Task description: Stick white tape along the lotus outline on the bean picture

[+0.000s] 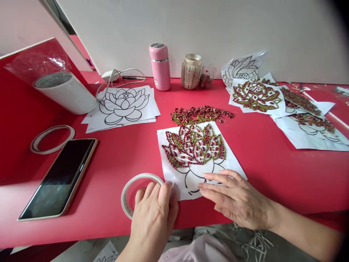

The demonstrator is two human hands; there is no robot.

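A lotus drawing on white paper [174,182] lies in front of me, its upper petals covered with red beans and green beans [195,143]. The lower petals are bare black outlines, partly hidden by my fingers. My left hand [155,207] is closed on a roll of white tape [127,191], its thumb at the sheet's lower left edge. Over the lower right of the drawing, my right hand [234,196] rests with fingers stretched out and nothing held. Just beyond the sheet is a heap of loose beans [201,113].
A phone [60,178], another tape roll [53,139] and a large white roll [68,92] are at left. Outline sheets [125,107] lie behind them. A pink flask [159,69] and glass jar [191,72] stand at the back. Bean-covered drawings [256,95] overlap at right.
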